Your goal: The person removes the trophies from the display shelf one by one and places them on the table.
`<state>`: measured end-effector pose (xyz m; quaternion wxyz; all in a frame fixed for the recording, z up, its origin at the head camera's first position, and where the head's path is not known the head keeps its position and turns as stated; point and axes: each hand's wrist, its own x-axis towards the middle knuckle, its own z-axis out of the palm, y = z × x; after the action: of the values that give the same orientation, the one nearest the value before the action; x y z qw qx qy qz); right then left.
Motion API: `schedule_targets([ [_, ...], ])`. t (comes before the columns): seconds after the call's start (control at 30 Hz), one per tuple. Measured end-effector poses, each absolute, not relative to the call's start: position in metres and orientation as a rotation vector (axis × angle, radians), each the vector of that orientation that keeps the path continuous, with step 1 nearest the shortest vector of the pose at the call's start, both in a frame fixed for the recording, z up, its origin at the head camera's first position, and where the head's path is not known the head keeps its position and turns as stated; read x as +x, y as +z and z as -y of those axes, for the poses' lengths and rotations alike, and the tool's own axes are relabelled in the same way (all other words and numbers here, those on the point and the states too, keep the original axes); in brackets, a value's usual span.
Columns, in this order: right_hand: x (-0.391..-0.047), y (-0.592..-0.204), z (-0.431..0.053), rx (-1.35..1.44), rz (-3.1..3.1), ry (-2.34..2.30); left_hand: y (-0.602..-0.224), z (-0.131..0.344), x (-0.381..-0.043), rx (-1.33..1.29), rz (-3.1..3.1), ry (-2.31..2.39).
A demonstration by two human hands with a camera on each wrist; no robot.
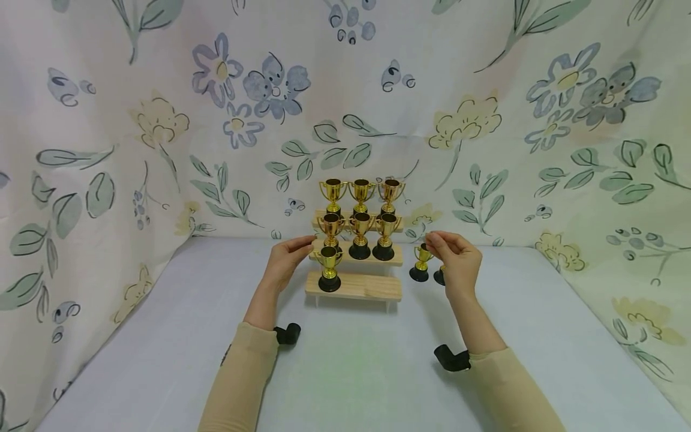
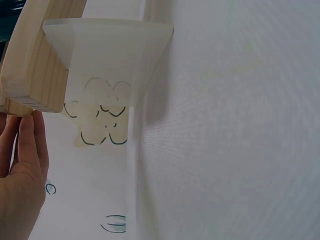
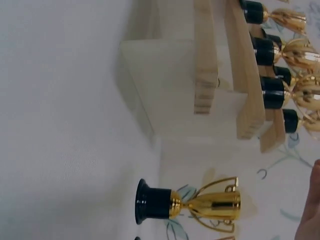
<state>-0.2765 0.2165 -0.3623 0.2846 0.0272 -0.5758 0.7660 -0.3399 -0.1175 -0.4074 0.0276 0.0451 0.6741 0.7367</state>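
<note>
A three-tier wooden stand (image 1: 372, 287) with pale plank shelves holds several small gold trophy cups on black bases. On its front shelf, one trophy (image 1: 329, 270) stands at the left end. My left hand (image 1: 288, 259) reaches to the left end of the middle shelf (image 2: 20, 107), fingers extended, fingertips at the wood. My right hand (image 1: 457, 264) is raised beside the stand's right side, fingers loosely bent, with no trophy visible in it. Below its fingertips, a trophy (image 3: 215, 205) stands upright on the table. Another trophy (image 1: 439, 276) is mostly hidden behind the right hand.
The stand rests on translucent supports (image 2: 105, 55) on a white-covered table (image 1: 335, 372). A floral cloth (image 1: 345, 90) hangs behind the table and along its sides. Black wrist mounts (image 1: 452, 359) jut inward from both sleeves.
</note>
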Motion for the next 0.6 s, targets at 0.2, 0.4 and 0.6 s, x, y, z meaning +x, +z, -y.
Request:
schedule_targets([
  [0.2, -0.272, -0.356, -0.200, 0.158, 1.620, 2.037, -0.409, 0.118, -0.341, 0.147, -2.081, 2.265],
  [0.4, -0.267, -0.353, -0.181, 0.240, 1.718, 2.027, -0.410, 0.118, -0.341, 0.157, -2.092, 2.257],
  [0.6, -0.264, -0.358, -0.163, 0.355, 1.782, 2.078, -0.408, 0.117, -0.340, 0.141, -2.105, 2.246],
])
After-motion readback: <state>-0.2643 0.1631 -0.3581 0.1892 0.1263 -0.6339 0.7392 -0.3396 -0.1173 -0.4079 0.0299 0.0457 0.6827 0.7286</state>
